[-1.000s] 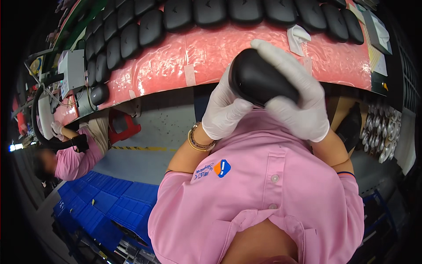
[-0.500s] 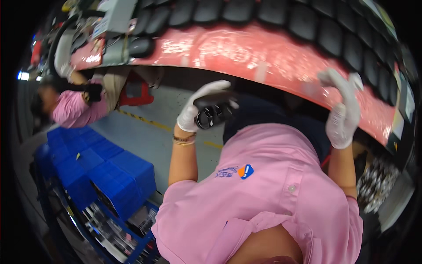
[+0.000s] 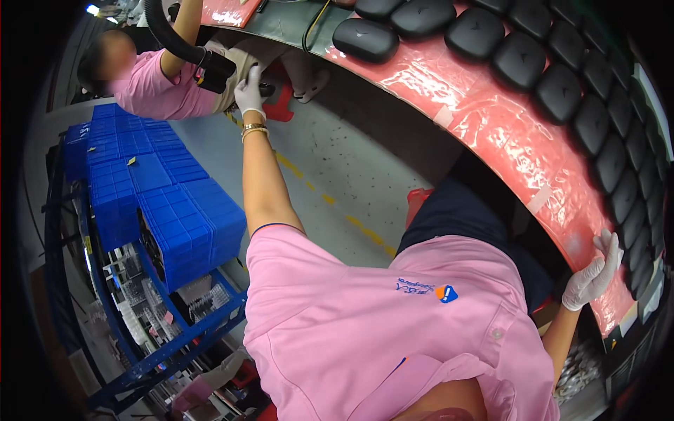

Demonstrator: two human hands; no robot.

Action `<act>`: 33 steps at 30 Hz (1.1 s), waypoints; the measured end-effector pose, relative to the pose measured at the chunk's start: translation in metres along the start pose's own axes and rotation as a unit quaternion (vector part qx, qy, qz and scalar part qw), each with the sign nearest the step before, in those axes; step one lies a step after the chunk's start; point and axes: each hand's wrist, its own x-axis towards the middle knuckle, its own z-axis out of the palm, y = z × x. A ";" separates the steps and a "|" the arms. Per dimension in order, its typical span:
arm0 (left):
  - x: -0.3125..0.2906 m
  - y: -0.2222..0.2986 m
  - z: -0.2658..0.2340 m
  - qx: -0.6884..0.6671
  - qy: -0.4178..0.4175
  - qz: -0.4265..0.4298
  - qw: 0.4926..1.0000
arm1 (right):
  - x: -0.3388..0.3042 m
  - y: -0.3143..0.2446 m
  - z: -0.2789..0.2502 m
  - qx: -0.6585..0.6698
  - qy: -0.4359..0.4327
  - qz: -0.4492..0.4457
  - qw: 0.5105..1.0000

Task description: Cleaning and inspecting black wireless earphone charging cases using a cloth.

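Stretched far out to the left, my white-gloved left hand is closed around a dark object, only a small black part of which shows past the fingers. Just left of that hand hangs the black nozzle of a ribbed hose. My right hand, also gloved, is by the near edge of the pink-red mat, its fingers extended and nothing seen in it. Rows of black rounded cases lie on that mat, the nearest ones beyond my right fingertips.
A co-worker in a pink shirt stands at the left beside the bench. Stacked blue bins sit on a blue rack at the lower left. Red stools stand beneath the bench edge.
My left hand has gone from in front of my body far left to beside the hose nozzle. The right hand has moved lower along the mat's edge. The view has turned left.
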 end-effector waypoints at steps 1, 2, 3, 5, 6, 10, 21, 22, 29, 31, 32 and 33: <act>0.002 -0.005 -0.002 -0.173 -0.073 -0.050 0.981 | 0.003 -0.002 0.002 -0.008 -0.007 -0.008 1.000; 0.007 -0.010 -0.001 -0.264 -0.113 -0.100 0.952 | 0.003 -0.003 0.004 -0.010 -0.007 -0.006 1.000; -0.001 -0.006 0.009 -0.306 -0.134 -0.129 0.934 | 0.003 -0.005 0.004 -0.019 -0.006 0.000 1.000; -0.010 0.005 0.020 -0.345 -0.154 -0.158 0.912 | 0.002 -0.006 0.003 -0.027 -0.006 0.008 1.000; -0.007 0.007 0.021 -0.381 -0.157 -0.199 0.889 | 0.002 -0.005 0.002 -0.025 -0.001 0.004 1.000; 0.005 0.009 0.028 -0.451 -0.119 -0.236 0.852 | -0.001 -0.006 0.000 -0.023 0.005 0.018 1.000; -0.163 0.021 0.032 -0.618 -0.352 -0.205 0.672 | 0.010 -0.004 -0.042 0.016 0.108 -0.004 0.994; -0.203 0.042 0.037 -0.595 -0.539 -0.270 0.532 | 0.010 0.001 -0.054 0.015 0.133 0.019 0.991; -0.385 0.125 0.131 -0.439 -0.649 -0.532 0.320 | -0.001 0.034 -0.088 -0.115 0.069 0.014 0.991; -0.423 0.141 0.156 -0.389 -0.640 -0.591 0.300 | -0.001 0.027 -0.084 -0.139 0.047 -0.013 0.989; -0.438 0.150 0.162 -0.370 -0.638 -0.605 0.298 | -0.003 0.031 -0.084 -0.129 0.055 -0.024 0.990; -0.446 0.152 0.168 -0.372 -0.634 -0.612 0.291 | -0.006 0.037 -0.079 -0.115 0.074 -0.018 0.990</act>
